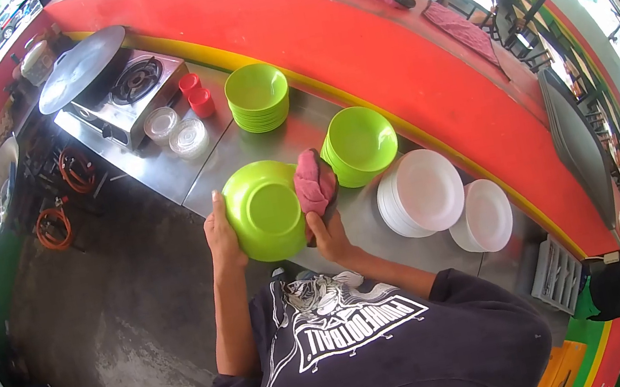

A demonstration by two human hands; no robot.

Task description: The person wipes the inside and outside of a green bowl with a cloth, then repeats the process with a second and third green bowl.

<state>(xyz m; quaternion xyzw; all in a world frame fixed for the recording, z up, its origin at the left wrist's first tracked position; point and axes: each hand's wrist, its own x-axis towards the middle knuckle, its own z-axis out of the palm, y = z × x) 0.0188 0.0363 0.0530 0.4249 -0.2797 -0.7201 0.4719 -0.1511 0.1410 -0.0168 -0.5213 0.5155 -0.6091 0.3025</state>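
A lime-green bowl (263, 207) is held up in front of my shirt, its underside turned toward me. My left hand (224, 235) grips its left rim, thumb along the edge. My right hand (329, 233) is closed on a crumpled pink and dark cloth (315, 182), which lies against the bowl's right side. Behind them, a tall stack of green bowls (257, 97) and a second green stack (360, 145), tilted toward me, stand on the steel counter. White plates or bowls (427, 191) are stacked to the right of the cloth, with another white stack (483, 217) beside them.
A gas stove (128, 94) with a large metal lid or pan (81, 69) sits at the counter's left end. Red cups (201, 102) and clear plastic containers (188, 138) are near it. A red wall (385, 56) runs behind the steel counter (194, 172). A grey crate (558, 276) stands at right.
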